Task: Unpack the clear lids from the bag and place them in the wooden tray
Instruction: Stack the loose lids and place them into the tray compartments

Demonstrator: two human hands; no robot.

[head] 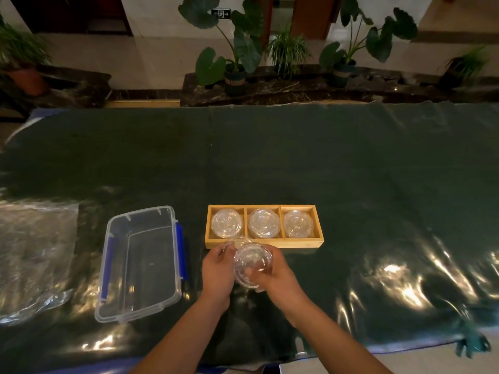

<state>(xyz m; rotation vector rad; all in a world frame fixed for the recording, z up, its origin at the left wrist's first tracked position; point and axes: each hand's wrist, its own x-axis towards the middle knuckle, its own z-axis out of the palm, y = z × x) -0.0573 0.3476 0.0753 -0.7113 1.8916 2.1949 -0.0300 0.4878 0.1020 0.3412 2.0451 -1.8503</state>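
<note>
Clear lids point(253, 265) are held as a small stack between both hands, just off the near rail of the wooden tray point(264, 242), at about 6 o'clock from it. The left hand point(219, 268) is curled around the stack's left edge, its fingers reaching toward the tray, with another lid edge seen at its fingertips. The right hand point(272, 273) is wrapped around the right side, thumb laid across the front of the stack. Both forearms are angled in from the lower edge of the view and converge at the stack. Each of the tray's three compartments is already filled with a pile of lids.

At 9 o'clock from the tray a clear plastic bin point(140, 263) with blue latches is set on the table. Farther out at 9 o'clock a crumpled clear bag point(32, 255) is laid flat. The table is covered by a dark green cloth point(270, 157) under a glossy film that catches glare. Beyond the far edge, at 12 o'clock, potted plants point(235, 49) are lined along a dark stone ledge against a pale wall.
</note>
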